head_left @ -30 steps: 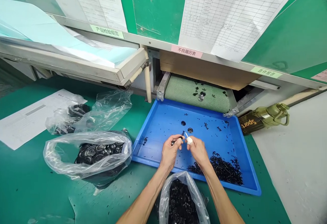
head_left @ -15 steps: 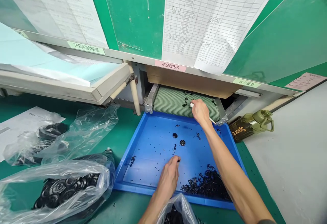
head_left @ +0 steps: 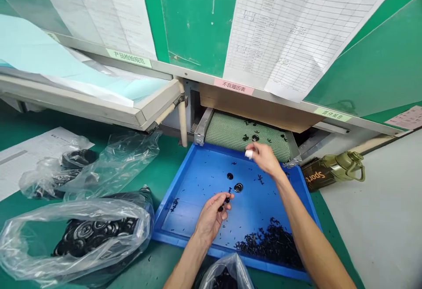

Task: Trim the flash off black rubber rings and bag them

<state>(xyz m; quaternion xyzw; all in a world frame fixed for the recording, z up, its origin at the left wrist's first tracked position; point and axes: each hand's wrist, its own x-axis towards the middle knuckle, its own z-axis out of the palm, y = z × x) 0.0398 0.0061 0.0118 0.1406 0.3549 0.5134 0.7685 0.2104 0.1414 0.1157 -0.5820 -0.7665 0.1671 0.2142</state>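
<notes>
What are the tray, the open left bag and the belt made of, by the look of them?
Tray: likely molded plastic, satin; uniform blue with soft highlights.
Open left bag: thin, glossy, clear plastic film; it creases and glints.
Belt: matte, ribbed green; fabric or rubber, I can't tell which.

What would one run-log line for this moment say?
left hand: holds small black part | right hand: holds white object | both above blue tray

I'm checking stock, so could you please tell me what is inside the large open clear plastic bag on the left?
The clear plastic bag holds round black ringed discs, seen through its mouth; whatever lies beneath the top layer is covered.
</notes>
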